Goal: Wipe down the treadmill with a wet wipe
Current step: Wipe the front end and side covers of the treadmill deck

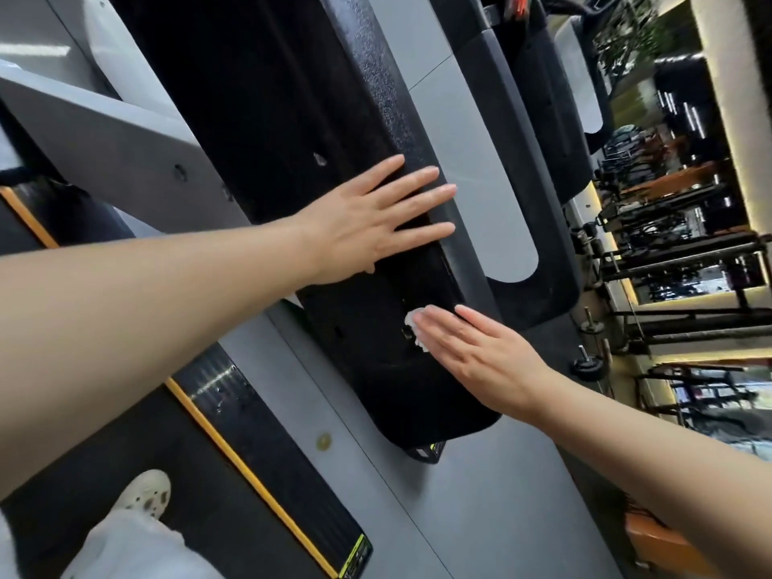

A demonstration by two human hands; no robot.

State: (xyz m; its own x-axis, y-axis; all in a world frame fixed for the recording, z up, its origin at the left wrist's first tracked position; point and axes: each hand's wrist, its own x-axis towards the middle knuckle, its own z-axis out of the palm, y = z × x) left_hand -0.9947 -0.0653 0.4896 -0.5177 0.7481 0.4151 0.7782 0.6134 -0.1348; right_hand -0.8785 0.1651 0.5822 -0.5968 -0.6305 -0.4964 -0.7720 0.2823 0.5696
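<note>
Black textured treadmill cover (292, 119): my left hand (367, 219) lies flat and open, bracing. My right hand (472, 348), fingers straight, presses the wet wipe (415, 323) near the cover's lower end. Risk: unpinched wipe slips out; moisture reaches the small port (406, 333).

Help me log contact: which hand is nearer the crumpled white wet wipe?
Right. The right hand presses the crumpled white wet wipe under straight fingers against the black treadmill panel; the left hand rests flat farther up that panel, clear of it.
</note>
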